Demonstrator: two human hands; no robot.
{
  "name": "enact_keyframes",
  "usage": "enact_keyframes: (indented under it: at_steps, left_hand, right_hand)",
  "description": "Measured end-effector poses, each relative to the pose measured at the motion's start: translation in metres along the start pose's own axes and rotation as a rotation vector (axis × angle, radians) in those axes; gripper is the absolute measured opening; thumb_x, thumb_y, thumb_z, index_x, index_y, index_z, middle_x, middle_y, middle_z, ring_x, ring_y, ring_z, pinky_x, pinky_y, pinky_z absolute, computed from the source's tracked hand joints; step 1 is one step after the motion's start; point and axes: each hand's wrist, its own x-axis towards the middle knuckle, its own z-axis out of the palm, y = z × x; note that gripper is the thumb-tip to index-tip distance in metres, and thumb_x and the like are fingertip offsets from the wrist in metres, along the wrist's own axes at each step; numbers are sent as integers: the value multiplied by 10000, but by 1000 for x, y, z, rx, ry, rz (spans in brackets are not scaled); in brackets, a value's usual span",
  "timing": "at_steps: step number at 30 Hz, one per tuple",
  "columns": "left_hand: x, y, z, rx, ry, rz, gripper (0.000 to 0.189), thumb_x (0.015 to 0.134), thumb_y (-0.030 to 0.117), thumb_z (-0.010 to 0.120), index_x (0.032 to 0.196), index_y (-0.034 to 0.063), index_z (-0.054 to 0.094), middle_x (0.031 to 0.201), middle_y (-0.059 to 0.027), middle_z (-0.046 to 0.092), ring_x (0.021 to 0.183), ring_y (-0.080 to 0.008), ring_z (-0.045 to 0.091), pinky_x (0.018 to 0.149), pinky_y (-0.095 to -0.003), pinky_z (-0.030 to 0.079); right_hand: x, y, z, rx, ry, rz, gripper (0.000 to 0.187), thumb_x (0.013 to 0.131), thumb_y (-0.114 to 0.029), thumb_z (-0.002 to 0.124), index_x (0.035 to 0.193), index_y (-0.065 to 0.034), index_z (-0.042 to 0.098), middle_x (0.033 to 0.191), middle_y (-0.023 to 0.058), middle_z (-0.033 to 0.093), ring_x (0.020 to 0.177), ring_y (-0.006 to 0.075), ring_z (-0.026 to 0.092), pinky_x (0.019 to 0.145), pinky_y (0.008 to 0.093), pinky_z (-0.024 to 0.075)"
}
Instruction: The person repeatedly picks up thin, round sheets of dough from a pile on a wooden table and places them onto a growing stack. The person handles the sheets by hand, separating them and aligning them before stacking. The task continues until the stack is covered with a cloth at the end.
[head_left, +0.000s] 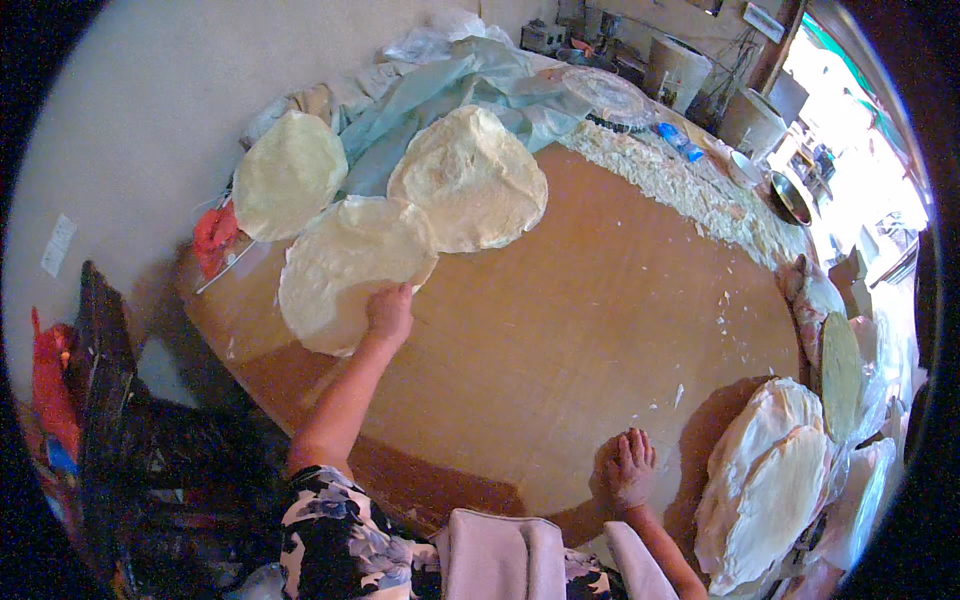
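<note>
My left hand (390, 315) reaches forward over the nearest of three thin round flatbread sheets (352, 255), its fingers closed at the sheet's right edge. A second flatbread sheet (472, 180), slightly wrinkled, lies behind it and meets its upper right rim. The third sheet, a greener one (291, 176), is at the far left. My right hand (634, 465) rests on the brown board (570, 330) near its front edge, fingers a little apart and holding nothing. To its right, apart from it, a stack of pale flatbread sheets (757, 487) is piled up.
Pale shreds (675, 180) line the board's far right side. Behind the sheets is a crumpled greenish plastic sheet (442, 82). A metal bowl (790, 198), a white bowl (745, 169) and buckets (675, 71) stand far right. A red bag (215, 232) hangs at left.
</note>
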Motion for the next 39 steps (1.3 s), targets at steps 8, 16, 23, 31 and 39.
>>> enact_keyframes:
  at_steps: [8, 16, 23, 31, 39]
  left_hand:
    - [43, -49, -85, -858, 54, -52, 322, 747, 28, 488, 1046, 31, 608, 947, -128, 650, 885, -252, 614, 781, -333, 468]
    - [19, 91, -337, -1772, -92, 431, 414, 720, -50, 454, 1127, -41, 529, 1087, -99, 579, 1019, -170, 539, 920, -280, 393]
    - [-52, 220, -398, -1747, -253, 672, 475, 704, 6, 535, 1173, -46, 488, 1115, -116, 550, 1043, -210, 526, 957, -329, 397]
    - [-66, 444, -366, -1707, -563, 843, 442, 726, -41, 479, 1168, -26, 492, 1125, -100, 546, 1048, -197, 527, 928, -308, 420]
    - [-121, 647, -365, -1781, -342, 825, 416, 791, 35, 505, 1205, 61, 484, 1067, -39, 551, 879, -97, 532, 671, -217, 435]
  right_hand:
    - [5, -8, -7, -36, -18, -11, 489, 811, -324, 493, 1214, -47, 481, 1312, 190, 405, 1229, 387, 343, 1010, 493, 262]
    - [22, -23, -17, 395, -6, 139, 480, 800, -310, 563, 1191, -42, 491, 1250, 172, 456, 1170, 354, 410, 976, 460, 318]
    - [37, -43, -104, 2729, -9, 215, 497, 861, -319, 537, 1265, -55, 415, 1202, 127, 521, 1115, 272, 492, 963, 426, 381]
    - [-120, 139, -239, 2099, 882, 227, 421, 706, 47, 578, 1116, -23, 512, 1055, 85, 592, 945, 223, 586, 857, 377, 482]
    - [-216, 259, -342, 1633, 1414, 326, 288, 717, 32, 586, 1000, -16, 559, 904, 47, 604, 769, 163, 593, 680, 293, 497]
